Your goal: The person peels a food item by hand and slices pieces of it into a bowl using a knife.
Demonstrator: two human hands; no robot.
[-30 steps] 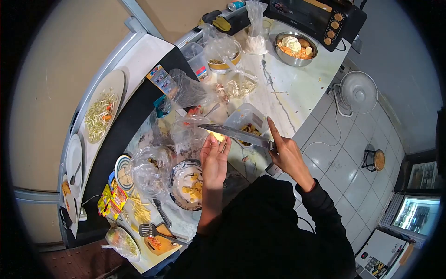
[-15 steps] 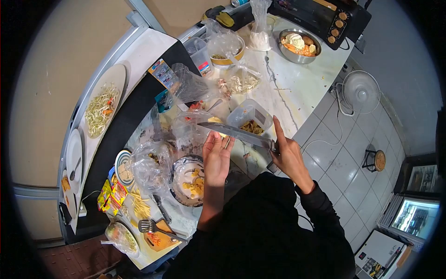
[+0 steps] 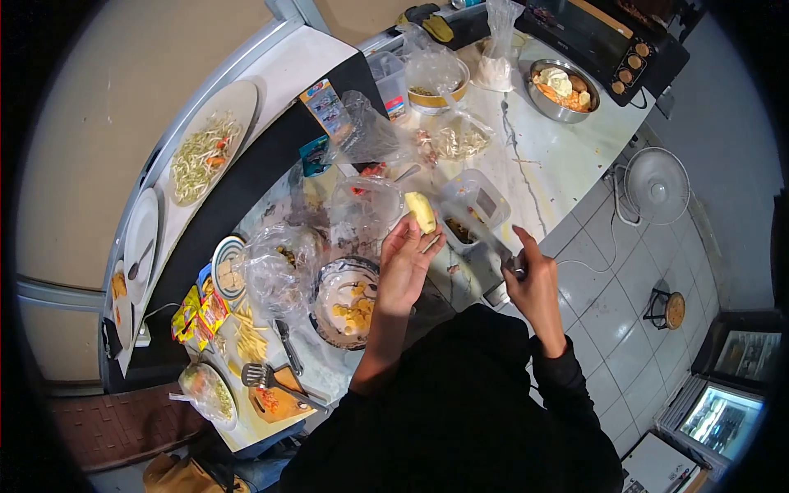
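A pale yellow food piece (image 3: pixel 421 211) is held upright in the fingertips of my left hand (image 3: pixel 404 261), above the counter. My right hand (image 3: pixel 534 279) grips the handle of a large knife (image 3: pixel 486 234), index finger stretched out; the blade is motion-blurred, points up and left, and is apart from the yellow piece. Behind the blade stands a clear plastic container (image 3: pixel 485 197) with dark food bits. Left of my left forearm, a bowl (image 3: pixel 327 316) holds yellow pieces on a whitish layer. Clear plastic bags (image 3: pixel 283 271) lie beside it.
A steel bowl of food (image 3: pixel 564 92) stands near a black oven (image 3: pixel 583 41). Plates of sprouts (image 3: pixel 205 156) line the raised ledge. A spatula (image 3: pixel 259 376), a second knife (image 3: pixel 289 349) and an orange board (image 3: pixel 279 403) lie near the lower counter edge. A stool (image 3: pixel 674 310) and fan stand at right.
The knife has moved away from the yellow piece, to the right, and its blade has turned. The yellow piece now shows clear of the blade. The whole view has shifted.
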